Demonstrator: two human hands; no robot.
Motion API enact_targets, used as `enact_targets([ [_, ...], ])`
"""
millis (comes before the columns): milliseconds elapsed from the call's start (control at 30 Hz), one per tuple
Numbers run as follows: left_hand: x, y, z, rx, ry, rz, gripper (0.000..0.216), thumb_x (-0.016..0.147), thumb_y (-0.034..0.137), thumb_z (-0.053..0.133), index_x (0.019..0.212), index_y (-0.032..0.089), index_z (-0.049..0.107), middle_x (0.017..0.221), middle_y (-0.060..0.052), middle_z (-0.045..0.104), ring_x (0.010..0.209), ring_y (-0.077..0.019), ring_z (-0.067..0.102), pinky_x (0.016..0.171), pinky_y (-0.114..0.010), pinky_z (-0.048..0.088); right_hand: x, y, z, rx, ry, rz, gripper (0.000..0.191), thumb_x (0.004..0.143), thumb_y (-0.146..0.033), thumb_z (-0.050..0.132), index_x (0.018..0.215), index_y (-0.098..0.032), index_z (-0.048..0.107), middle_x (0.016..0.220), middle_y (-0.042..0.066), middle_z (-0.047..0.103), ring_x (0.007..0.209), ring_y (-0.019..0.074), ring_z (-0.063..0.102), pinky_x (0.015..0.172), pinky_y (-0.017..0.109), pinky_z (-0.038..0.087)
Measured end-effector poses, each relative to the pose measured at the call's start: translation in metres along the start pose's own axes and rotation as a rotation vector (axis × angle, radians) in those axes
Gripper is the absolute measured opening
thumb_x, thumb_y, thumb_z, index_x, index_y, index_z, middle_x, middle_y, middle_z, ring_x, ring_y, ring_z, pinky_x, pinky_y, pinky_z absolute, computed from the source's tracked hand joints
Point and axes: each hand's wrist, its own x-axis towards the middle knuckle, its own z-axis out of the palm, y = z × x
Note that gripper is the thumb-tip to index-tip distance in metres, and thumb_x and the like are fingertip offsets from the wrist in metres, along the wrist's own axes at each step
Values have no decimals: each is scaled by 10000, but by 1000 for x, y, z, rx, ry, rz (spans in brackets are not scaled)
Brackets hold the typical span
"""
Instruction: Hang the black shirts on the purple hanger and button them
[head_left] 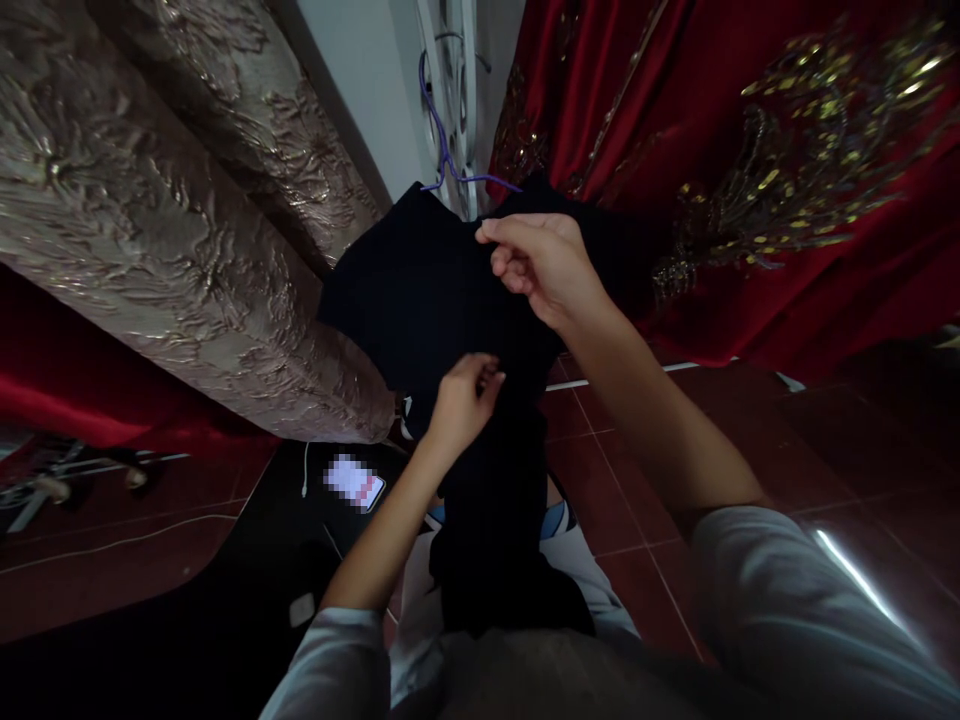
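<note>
Adjusting the dark garment mid-frame, probably; right hand pinched at the fingertips; left hand, can't tell; next wants finesse

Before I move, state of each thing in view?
Garment: hung on hanger
Hanger: holding garment up
Phone: screen lit
Cable: end apart from phone
Red fabric: hanging
Beige fabric: hanging
Left hand: fingers curled, near garment
Right hand: fingers pinched near garment's top, contact unclear

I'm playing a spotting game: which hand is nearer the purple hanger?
Right. The right hand appears just below the purple hanger, toward its right end; the left hand is lower, in front of the dark garment.
</note>
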Motion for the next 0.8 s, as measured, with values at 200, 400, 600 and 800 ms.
enact_targets([
  [200,86,38,-63,33,384,301,304,1036,425,571,1272,236,611,1045,-74,665,910,-192,671,812,-314,550,-9,6,0,-36,-51,-25,306,780,-379,851,743,-157,643,545,-43,579,386,19,400,352,149,245],
  [400,108,44,-71,141,307,378,377,1039,541,515,998,191,650,914,-68,648,885,-205,665,836,-347,546,-9,16,-5,-35,-48,-35,306,768,-375,857,731,-161,641,559,-47,582,405,18,404,370,154,253],
  [600,106,50,-78,136,309,403,321,1047,509,537,1002,200,613,943,-59,653,940,-202,652,847,-346,524,-14,21,-7,-41,-95,-25,320,764,-423,853,804,-166,667,618,-34,643,412,22,435,374,158,271],
  [800,105,49,-78,184,284,397,314,1050,507,512,997,218,623,947,-70,645,899,-209,642,840,-353,537,-17,17,0,-6,-43,-35,335,800,-445,836,817,-178,634,630,-34,634,405,15,439,373,156,278],
])
